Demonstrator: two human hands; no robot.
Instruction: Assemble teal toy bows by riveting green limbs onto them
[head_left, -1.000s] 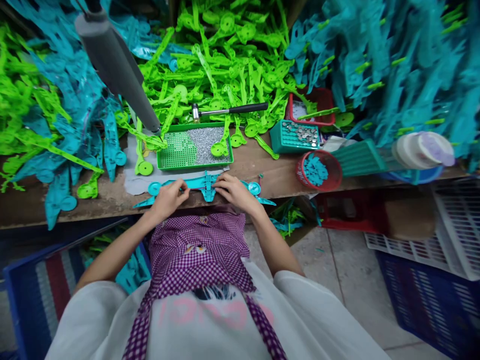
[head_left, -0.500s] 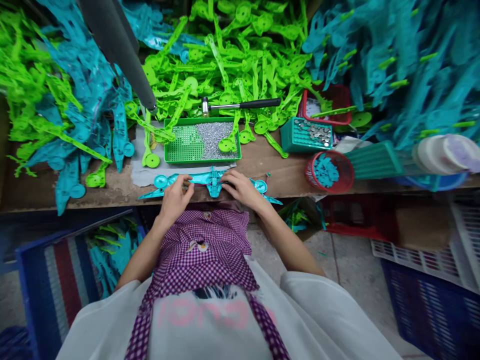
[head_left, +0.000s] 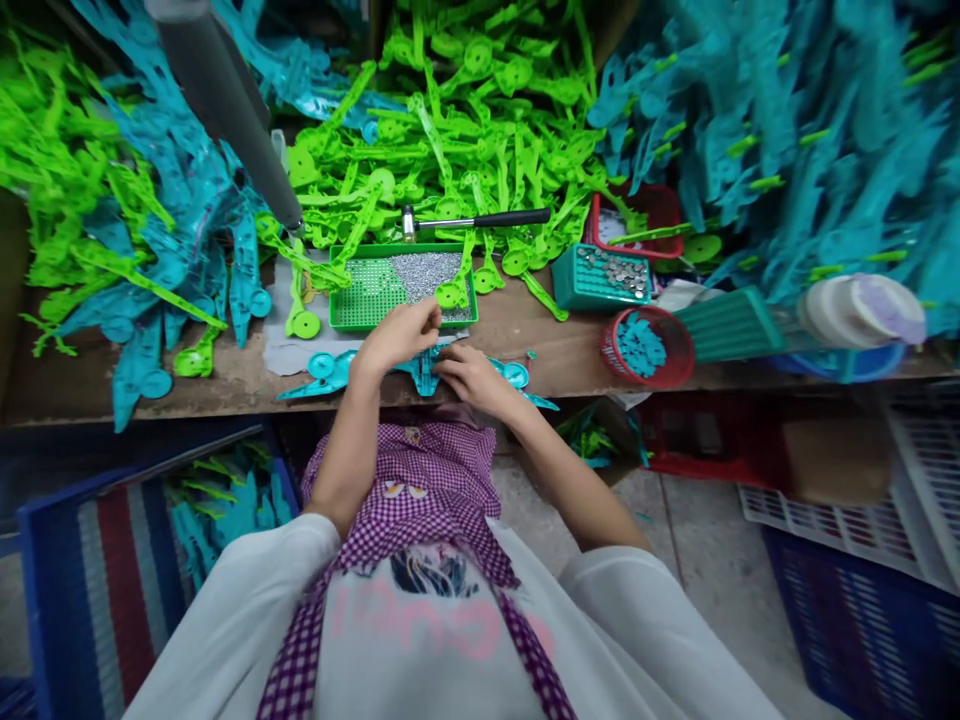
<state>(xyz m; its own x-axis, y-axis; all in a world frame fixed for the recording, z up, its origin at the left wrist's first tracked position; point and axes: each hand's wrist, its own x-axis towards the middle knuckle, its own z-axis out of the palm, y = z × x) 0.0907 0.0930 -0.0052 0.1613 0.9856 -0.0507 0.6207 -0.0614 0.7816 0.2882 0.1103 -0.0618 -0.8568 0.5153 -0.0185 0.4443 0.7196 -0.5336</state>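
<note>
A long translucent blue plastic part [head_left: 422, 376] lies along the front edge of the bench, with round discs near both ends. My right hand [head_left: 480, 380] rests on its middle, fingers curled against the raised centre section. Beyond that part, my left hand [head_left: 401, 335] reaches over the near rim of a green tray [head_left: 352, 325]. Its fingers are bent and drawn together by the small silver metal pieces [head_left: 427, 270]; whatever is between the fingertips is hidden. One lime-green plastic part [head_left: 451, 293] leans into the tray's right end.
Behind the tray lies a hammer [head_left: 480, 219] against a heap of green parts [head_left: 465, 130]. Blue parts pile up at left [head_left: 187, 220] and right [head_left: 787, 150]. A teal basket [head_left: 577, 285] holds metal discs; a red cup [head_left: 677, 365] holds blue pieces. A grey pole [head_left: 232, 110] slants overhead.
My left hand has left the blue plastic part and moved forward and right to the tray. My right hand stays on the part. The view has shifted slightly.
</note>
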